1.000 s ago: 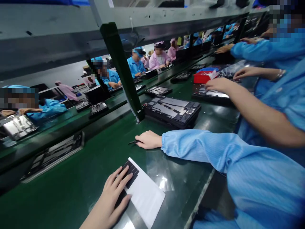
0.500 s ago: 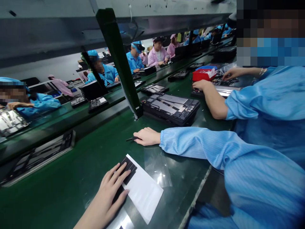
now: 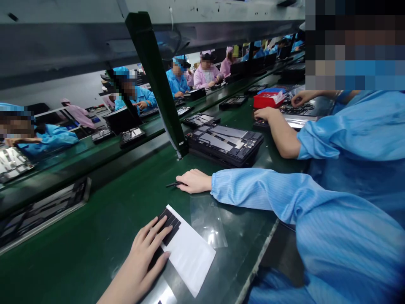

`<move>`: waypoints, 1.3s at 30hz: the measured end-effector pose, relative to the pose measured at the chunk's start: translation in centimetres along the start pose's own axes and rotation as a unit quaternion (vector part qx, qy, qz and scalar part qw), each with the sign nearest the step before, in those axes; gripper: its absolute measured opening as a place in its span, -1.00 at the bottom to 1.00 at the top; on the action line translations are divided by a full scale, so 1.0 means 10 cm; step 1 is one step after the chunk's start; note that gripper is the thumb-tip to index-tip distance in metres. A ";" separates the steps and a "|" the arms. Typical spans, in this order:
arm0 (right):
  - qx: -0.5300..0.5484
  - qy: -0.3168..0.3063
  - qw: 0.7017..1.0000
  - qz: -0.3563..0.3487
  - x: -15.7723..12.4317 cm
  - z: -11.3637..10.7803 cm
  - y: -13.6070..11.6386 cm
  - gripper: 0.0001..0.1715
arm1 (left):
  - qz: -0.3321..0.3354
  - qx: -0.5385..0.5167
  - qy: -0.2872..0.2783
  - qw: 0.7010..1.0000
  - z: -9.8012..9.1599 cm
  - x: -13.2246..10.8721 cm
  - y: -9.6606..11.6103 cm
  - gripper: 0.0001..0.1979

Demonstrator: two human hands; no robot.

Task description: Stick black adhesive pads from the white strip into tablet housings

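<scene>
My left hand (image 3: 147, 251) lies flat with fingers spread over a white sheet (image 3: 191, 259). Its fingertips touch black strips (image 3: 171, 226) stuck along the sheet's upper left side, covering part of them. Farther out, my right hand (image 3: 193, 181) is closed around slim black tweezers (image 3: 172, 184), whose tip points left just above the green bench. Between the hands, a clear plastic film or bag (image 3: 209, 223) lies next to the sheet. Another shiny clear piece (image 3: 161, 291) shows under my left wrist.
A stack of opened tablets (image 3: 224, 143) stands beyond my right hand, beside a green post (image 3: 158, 80). One opened tablet (image 3: 47, 211) lies on the line at left. A co-worker's arm (image 3: 284, 131) works at right near a red bin (image 3: 267, 100). Other people sit across.
The opened tablet at left has slid farther left and toward me. My hands hold the same pose on the sheet and tweezers. The view has shifted slightly.
</scene>
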State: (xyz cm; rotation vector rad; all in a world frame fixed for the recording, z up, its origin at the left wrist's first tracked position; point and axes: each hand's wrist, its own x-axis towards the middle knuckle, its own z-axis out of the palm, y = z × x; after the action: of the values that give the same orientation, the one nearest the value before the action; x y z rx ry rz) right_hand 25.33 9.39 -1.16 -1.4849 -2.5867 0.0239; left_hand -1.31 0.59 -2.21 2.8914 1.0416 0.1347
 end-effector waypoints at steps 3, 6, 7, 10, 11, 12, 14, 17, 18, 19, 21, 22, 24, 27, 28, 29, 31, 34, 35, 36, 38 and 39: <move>0.000 0.000 1.000 -0.001 0.00 0.00 0.00 -0.65 | 0.003 -0.002 0.013 1.000 -0.02 0.00 0.02 -0.52; -0.001 -0.002 1.000 0.000 0.00 0.01 0.00 -0.65 | 0.001 -0.001 0.023 1.000 -0.02 0.01 0.03 -0.53; -0.002 -0.002 1.000 0.000 0.00 0.01 -0.01 -0.65 | 0.000 -0.001 0.022 1.000 -0.02 0.01 0.04 -0.53; -0.002 -0.003 1.000 0.001 0.00 0.00 -0.01 -0.65 | -0.005 -0.007 0.030 1.000 0.00 0.02 0.05 -0.55; -0.003 -0.003 1.000 0.001 0.00 0.00 -0.01 -0.65 | -0.008 -0.011 0.037 0.999 0.01 0.01 0.05 -0.55; -0.003 -0.003 1.000 0.001 0.00 0.00 -0.01 -0.65 | -0.012 -0.014 0.044 0.999 0.01 0.01 0.05 -0.55; -0.003 -0.002 1.000 0.000 0.00 -0.01 -0.01 -0.65 | -0.011 -0.016 0.042 0.999 0.01 0.01 0.04 -0.54; -0.003 -0.001 1.000 -0.001 0.00 -0.01 -0.01 -0.65 | 0.003 -0.010 0.021 1.000 0.00 0.01 0.03 -0.52; -0.003 -0.001 1.000 -0.001 0.00 -0.01 -0.01 -0.65 | 0.003 -0.011 0.023 1.000 0.00 0.01 0.04 -0.52; -0.002 -0.001 1.000 -0.001 -0.01 -0.01 -0.01 -0.65 | -0.001 -0.015 0.031 0.999 0.00 0.01 0.04 -0.53; -0.002 0.000 1.000 -0.002 -0.01 -0.01 0.00 -0.64 | -0.011 -0.026 0.052 0.998 0.00 0.02 0.07 -0.56; -0.002 0.000 1.000 -0.002 -0.01 -0.01 0.00 -0.64 | -0.016 -0.031 0.060 0.998 0.00 0.02 0.08 -0.57; -0.004 0.000 1.000 -0.001 0.00 0.00 0.00 -0.65 | -0.018 -0.036 0.056 0.998 0.00 0.01 0.08 -0.58; -0.009 -0.004 1.000 0.003 0.00 -0.01 -0.01 -0.65 | -0.013 -0.031 0.025 0.999 0.00 0.01 0.06 -0.55; -0.012 -0.006 1.000 0.005 0.00 -0.01 -0.01 -0.65 | -0.011 -0.029 0.016 0.999 0.00 0.01 0.05 -0.54; -0.013 -0.008 1.000 0.006 0.00 -0.01 -0.01 -0.65 | -0.009 -0.028 0.009 1.000 -0.01 0.01 0.04 -0.54; -0.016 -0.013 1.000 0.007 0.00 -0.02 -0.02 -0.66 | -0.008 -0.032 -0.004 0.999 -0.04 0.02 0.05 -0.55; -0.015 -0.013 1.000 0.006 -0.01 -0.02 -0.02 -0.67 | -0.005 -0.050 -0.024 0.998 -0.12 0.04 0.10 -0.57; -0.013 -0.012 1.000 0.006 -0.01 -0.02 -0.02 -0.67 | -0.006 -0.057 -0.029 0.998 -0.15 0.04 0.13 -0.58; -0.011 -0.009 1.000 0.004 0.00 -0.01 -0.02 -0.67 | -0.008 -0.063 -0.030 0.998 -0.17 0.05 0.15 -0.59; -0.008 -0.003 1.000 -0.001 0.00 0.01 -0.01 -0.68 | -0.011 -0.072 -0.033 0.997 -0.20 0.06 0.18 -0.58; -0.007 0.000 1.000 -0.003 0.01 0.02 0.00 -0.68 | -0.011 -0.075 -0.034 0.997 -0.21 0.06 0.19 -0.57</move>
State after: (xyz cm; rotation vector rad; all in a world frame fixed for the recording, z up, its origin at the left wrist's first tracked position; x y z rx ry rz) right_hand 25.23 9.43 -1.37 -1.4814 -2.5966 0.0048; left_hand 0.11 -0.42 0.12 2.7292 1.0057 0.1081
